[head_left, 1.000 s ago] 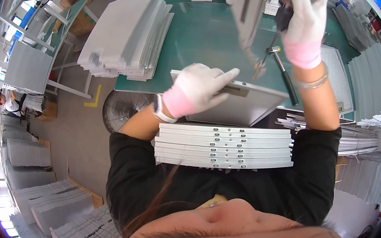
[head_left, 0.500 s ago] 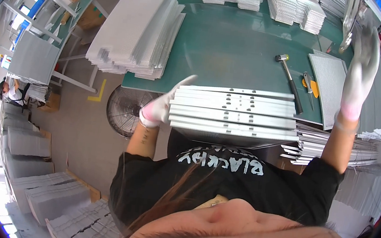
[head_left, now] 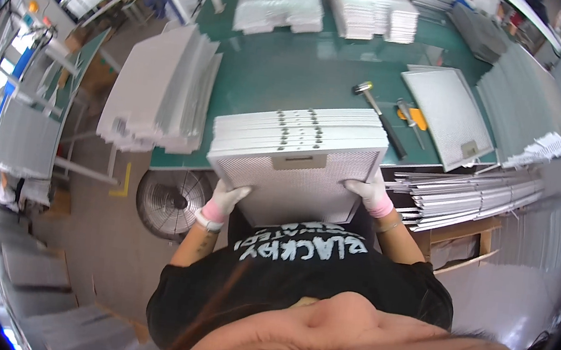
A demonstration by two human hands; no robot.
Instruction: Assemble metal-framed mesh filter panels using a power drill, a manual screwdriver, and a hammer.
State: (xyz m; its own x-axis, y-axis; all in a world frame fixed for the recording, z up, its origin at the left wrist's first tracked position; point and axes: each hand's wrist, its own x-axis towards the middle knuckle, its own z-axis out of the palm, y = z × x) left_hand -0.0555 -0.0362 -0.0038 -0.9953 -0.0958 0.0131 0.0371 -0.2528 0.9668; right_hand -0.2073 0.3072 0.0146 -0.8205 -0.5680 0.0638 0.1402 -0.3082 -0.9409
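— The right hand (head_left: 373, 194) has been lowered to the panel stack (head_left: 287, 176) since the earlier frame?
— Yes. The stack's lower sides are clamped between it and the left hand (head_left: 226, 198); the near edge of the counter (head_left: 278, 71) is partly hidden behind.

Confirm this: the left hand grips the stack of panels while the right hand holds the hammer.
Not quite: the right hand does not hold the hammer. The head view shows it gripping the right side of the stack, with the hammer lying on the green table. The left hand does grip the stack.
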